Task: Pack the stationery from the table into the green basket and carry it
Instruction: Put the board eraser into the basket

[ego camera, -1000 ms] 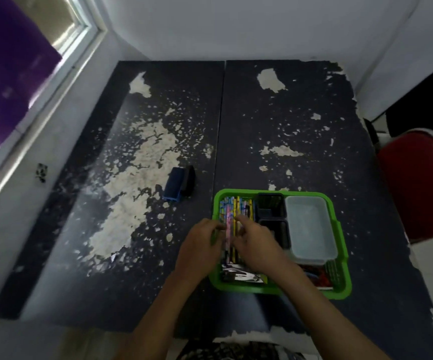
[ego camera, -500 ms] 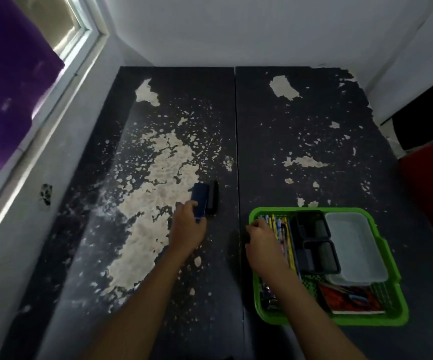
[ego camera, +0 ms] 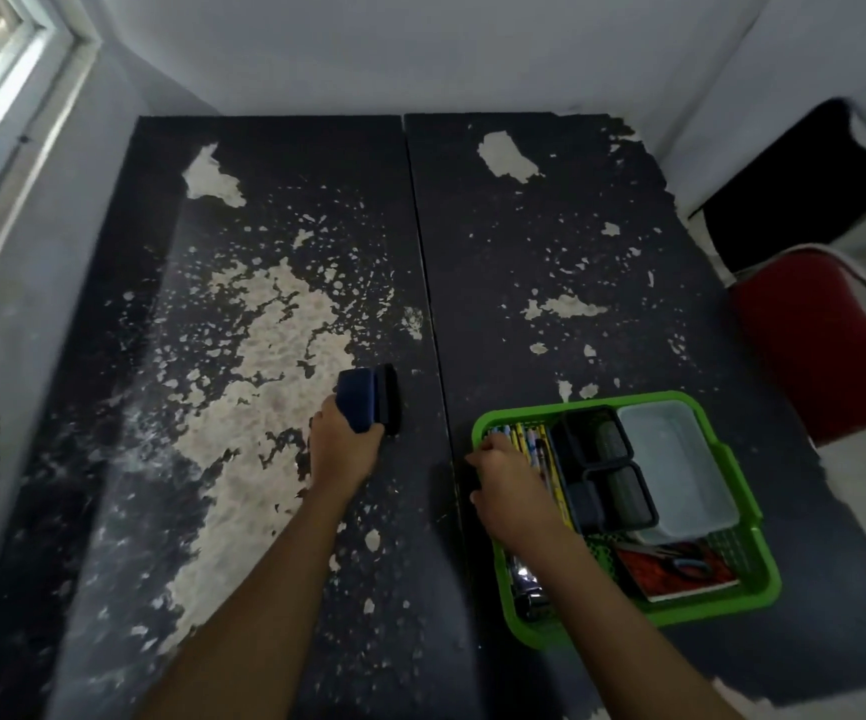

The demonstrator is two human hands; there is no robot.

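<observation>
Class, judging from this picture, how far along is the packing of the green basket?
Nearly done. Done: the green basket already holds pencils, black trays, a clear box and a red notebook. In hand: the left hand grips the blue eraser on the table; the right hand holds the basket's rim. Left: drop it in, carry.

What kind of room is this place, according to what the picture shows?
Probably a plain study or office corner indoors. Two worn dark tables with peeling tops stand against a white wall, a window is at the left, and a red chair stands beside the green basket of stationery.
</observation>
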